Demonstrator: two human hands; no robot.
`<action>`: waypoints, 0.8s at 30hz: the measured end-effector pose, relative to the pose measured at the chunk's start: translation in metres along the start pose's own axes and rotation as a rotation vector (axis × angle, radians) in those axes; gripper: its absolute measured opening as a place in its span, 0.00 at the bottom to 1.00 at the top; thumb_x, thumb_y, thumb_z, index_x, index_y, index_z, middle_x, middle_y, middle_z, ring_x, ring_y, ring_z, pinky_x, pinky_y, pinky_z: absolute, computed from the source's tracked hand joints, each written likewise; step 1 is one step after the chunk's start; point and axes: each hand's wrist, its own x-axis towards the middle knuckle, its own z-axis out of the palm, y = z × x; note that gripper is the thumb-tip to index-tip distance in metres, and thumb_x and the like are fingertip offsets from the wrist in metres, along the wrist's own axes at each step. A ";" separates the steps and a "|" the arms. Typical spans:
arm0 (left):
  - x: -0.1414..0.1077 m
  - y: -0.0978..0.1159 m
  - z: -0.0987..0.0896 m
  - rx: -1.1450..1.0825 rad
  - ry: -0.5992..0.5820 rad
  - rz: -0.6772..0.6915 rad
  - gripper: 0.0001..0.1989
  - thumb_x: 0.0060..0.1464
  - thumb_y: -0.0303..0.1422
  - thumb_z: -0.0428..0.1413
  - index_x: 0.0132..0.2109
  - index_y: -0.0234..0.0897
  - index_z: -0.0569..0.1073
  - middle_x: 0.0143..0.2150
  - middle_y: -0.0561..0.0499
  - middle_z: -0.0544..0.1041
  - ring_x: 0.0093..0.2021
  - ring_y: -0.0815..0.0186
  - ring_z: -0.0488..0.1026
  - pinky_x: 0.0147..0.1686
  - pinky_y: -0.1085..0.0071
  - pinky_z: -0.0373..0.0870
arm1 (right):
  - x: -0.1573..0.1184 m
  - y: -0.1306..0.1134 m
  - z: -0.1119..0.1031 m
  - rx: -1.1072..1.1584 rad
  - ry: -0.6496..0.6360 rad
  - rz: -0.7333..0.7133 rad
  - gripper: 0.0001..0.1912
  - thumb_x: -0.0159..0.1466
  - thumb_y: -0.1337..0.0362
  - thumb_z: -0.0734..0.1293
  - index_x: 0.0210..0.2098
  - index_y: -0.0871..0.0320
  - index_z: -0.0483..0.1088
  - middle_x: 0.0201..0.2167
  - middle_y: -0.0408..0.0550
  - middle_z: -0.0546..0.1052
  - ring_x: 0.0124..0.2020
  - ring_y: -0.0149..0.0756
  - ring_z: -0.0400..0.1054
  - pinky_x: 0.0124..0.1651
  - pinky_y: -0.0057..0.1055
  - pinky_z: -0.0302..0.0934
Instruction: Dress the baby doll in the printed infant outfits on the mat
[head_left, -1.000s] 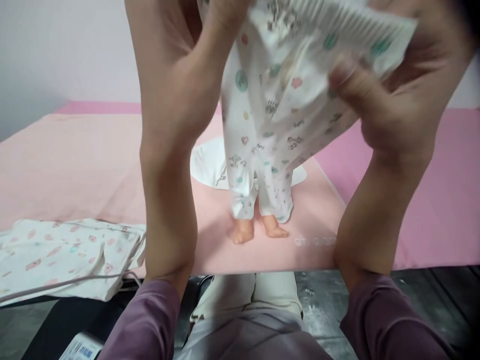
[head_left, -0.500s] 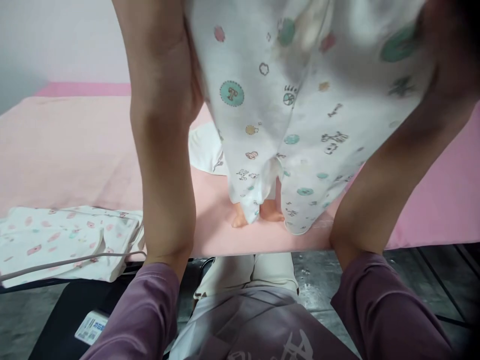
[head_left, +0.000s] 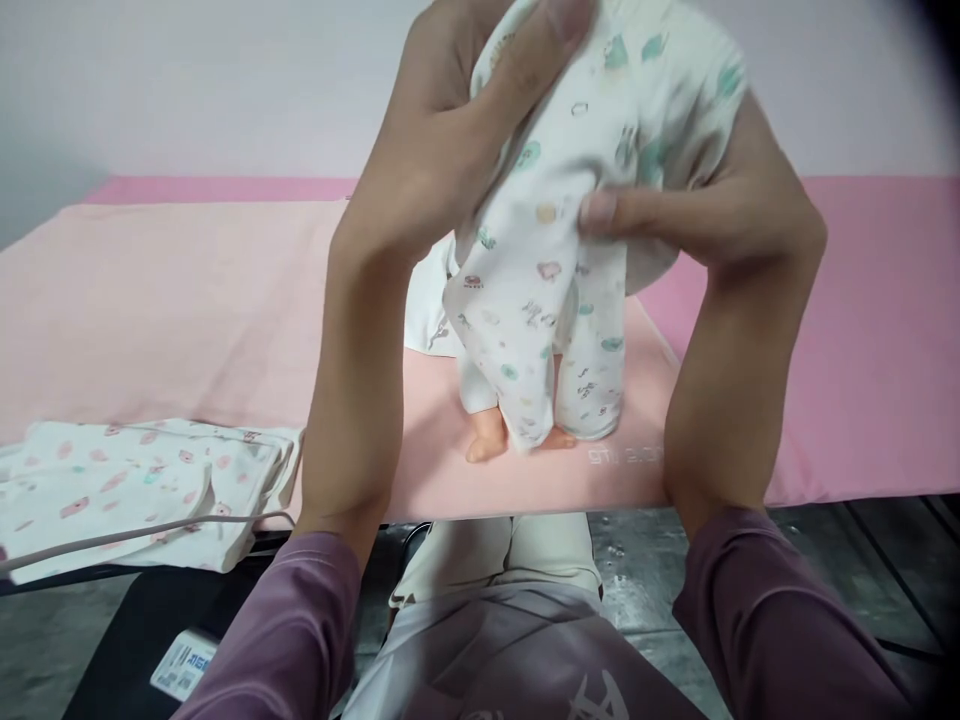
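A pair of white baby pants, printed with green, yellow and pink figures, hangs between my hands with its two legs pointing down. My left hand is closed on its upper left side, the thumb lying over the cloth. On the right side, my right hand grips the bunched fabric, thumb in front and fingers hidden behind it. Below and behind the pants, a doll's foot shows on the pink mat; most of the doll is covered. White cloth lies beside it, partly hidden.
A folded white garment with pink prints lies at the left front edge, with a grey cable across it. The pale pink mat covers the table. Below left, a white labelled object rests on a black surface.
The pants were spread wide and close to the camera; now they are gathered narrower and farther away. Both hands have come inward, and the right thumb presses on the front of the cloth.
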 end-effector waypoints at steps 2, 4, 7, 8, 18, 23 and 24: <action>-0.008 0.004 -0.006 0.106 -0.134 -0.075 0.22 0.74 0.42 0.52 0.38 0.26 0.74 0.35 0.52 0.69 0.45 0.67 0.78 0.46 0.70 0.73 | 0.004 0.005 0.008 0.077 0.178 -0.067 0.08 0.67 0.60 0.77 0.43 0.57 0.80 0.43 0.39 0.84 0.54 0.37 0.78 0.60 0.34 0.75; -0.017 0.006 -0.013 0.142 -0.247 -0.115 0.26 0.71 0.48 0.53 0.36 0.27 0.75 0.32 0.52 0.68 0.37 0.73 0.73 0.38 0.74 0.70 | 0.009 0.012 0.014 0.152 0.232 -0.094 0.09 0.67 0.59 0.77 0.39 0.58 0.79 0.40 0.40 0.83 0.50 0.38 0.80 0.56 0.33 0.77; -0.021 0.002 -0.021 0.065 -0.309 -0.083 0.19 0.67 0.44 0.62 0.44 0.27 0.79 0.38 0.50 0.74 0.41 0.69 0.74 0.40 0.72 0.70 | 0.015 0.021 0.023 0.292 0.207 -0.147 0.10 0.70 0.59 0.75 0.45 0.60 0.80 0.41 0.42 0.83 0.46 0.37 0.81 0.50 0.33 0.79; -0.018 -0.002 -0.022 0.022 -0.280 -0.058 0.17 0.68 0.41 0.61 0.48 0.28 0.79 0.41 0.49 0.75 0.45 0.67 0.76 0.44 0.70 0.72 | 0.017 0.022 0.025 0.322 0.169 -0.149 0.11 0.71 0.59 0.74 0.48 0.60 0.79 0.42 0.42 0.84 0.47 0.37 0.81 0.50 0.33 0.79; -0.008 -0.010 -0.026 -0.023 -0.268 -0.071 0.22 0.71 0.46 0.57 0.44 0.27 0.79 0.35 0.49 0.75 0.36 0.71 0.73 0.38 0.72 0.70 | 0.018 0.009 0.032 0.176 -0.152 -0.005 0.17 0.75 0.55 0.67 0.42 0.64 0.78 0.34 0.36 0.81 0.38 0.22 0.78 0.45 0.20 0.72; -0.014 -0.007 -0.040 0.025 -0.405 -0.173 0.25 0.59 0.52 0.66 0.45 0.31 0.80 0.41 0.46 0.80 0.39 0.64 0.76 0.42 0.65 0.75 | 0.021 0.022 0.030 0.177 0.155 0.124 0.19 0.74 0.47 0.68 0.38 0.55 0.78 0.35 0.40 0.82 0.34 0.29 0.78 0.37 0.26 0.75; -0.013 -0.011 -0.041 0.003 -0.354 -0.143 0.23 0.61 0.50 0.66 0.47 0.33 0.79 0.40 0.47 0.80 0.39 0.65 0.76 0.42 0.65 0.75 | 0.021 0.025 0.030 0.183 0.137 0.133 0.18 0.73 0.46 0.69 0.42 0.54 0.79 0.38 0.40 0.83 0.39 0.31 0.79 0.42 0.27 0.77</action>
